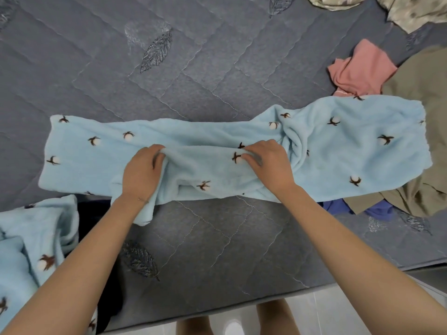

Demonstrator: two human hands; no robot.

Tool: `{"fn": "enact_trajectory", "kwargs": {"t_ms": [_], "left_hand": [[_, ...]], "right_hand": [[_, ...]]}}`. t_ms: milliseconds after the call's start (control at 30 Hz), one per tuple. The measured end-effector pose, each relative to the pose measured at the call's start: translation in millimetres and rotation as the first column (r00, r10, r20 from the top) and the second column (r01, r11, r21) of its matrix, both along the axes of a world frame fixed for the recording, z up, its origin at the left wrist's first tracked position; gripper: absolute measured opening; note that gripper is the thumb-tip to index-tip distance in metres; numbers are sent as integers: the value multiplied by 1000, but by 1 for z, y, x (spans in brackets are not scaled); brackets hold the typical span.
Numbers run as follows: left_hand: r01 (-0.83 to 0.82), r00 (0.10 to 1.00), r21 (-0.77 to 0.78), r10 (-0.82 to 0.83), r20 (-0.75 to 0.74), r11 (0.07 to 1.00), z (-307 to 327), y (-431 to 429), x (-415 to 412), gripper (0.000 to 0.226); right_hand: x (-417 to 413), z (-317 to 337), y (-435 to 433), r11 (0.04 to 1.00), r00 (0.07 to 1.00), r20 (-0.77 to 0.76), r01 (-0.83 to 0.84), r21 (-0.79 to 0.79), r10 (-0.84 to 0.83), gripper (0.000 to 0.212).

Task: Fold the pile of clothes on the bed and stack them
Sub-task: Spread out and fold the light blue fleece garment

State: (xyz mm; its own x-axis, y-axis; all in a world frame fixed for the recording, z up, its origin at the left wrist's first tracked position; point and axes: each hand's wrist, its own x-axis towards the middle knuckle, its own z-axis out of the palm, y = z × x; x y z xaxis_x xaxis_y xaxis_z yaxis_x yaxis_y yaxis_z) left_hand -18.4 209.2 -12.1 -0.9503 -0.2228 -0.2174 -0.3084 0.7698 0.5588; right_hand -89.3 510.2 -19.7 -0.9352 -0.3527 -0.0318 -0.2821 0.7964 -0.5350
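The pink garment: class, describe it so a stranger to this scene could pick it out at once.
On the grey quilted bed, look to the right side. The pink garment lies crumpled beyond the spread-out pale blue fleece, against the olive garment. It is the only pink item.

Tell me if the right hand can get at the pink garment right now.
Probably yes, once freed: the right hand pinches the blue fleece garment, but the pink garment lies mostly uncovered just beyond it.

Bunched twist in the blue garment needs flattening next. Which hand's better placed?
Right. The right hand pinches the blue garment just beside the bunched twist. The left hand grips fabric farther off, beyond the right hand.
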Motion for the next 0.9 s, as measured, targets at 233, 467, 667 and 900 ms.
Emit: {"fn": "enact_trajectory", "kwargs": {"t_ms": [233,467,667,900], "left_hand": [[428,882,-142,-447,-149,893,-6,66,6,33],[530,846,-215,-529,65,821,-41,95,19,41],[330,944,-102,-325,58,939,-48,82,13,44],[351,933,-142,-358,-22,925,-55,78,14,25]], "right_hand": [[8,-8,24,999,993,107,40,-12,-39,50],[20,-21,51,999,1000,6,-30,-9,30,43],[19,-37,54,987,988,103,-125,105,114,52],[10,-40,39,981,969,234,-119,151,81,38]]}}
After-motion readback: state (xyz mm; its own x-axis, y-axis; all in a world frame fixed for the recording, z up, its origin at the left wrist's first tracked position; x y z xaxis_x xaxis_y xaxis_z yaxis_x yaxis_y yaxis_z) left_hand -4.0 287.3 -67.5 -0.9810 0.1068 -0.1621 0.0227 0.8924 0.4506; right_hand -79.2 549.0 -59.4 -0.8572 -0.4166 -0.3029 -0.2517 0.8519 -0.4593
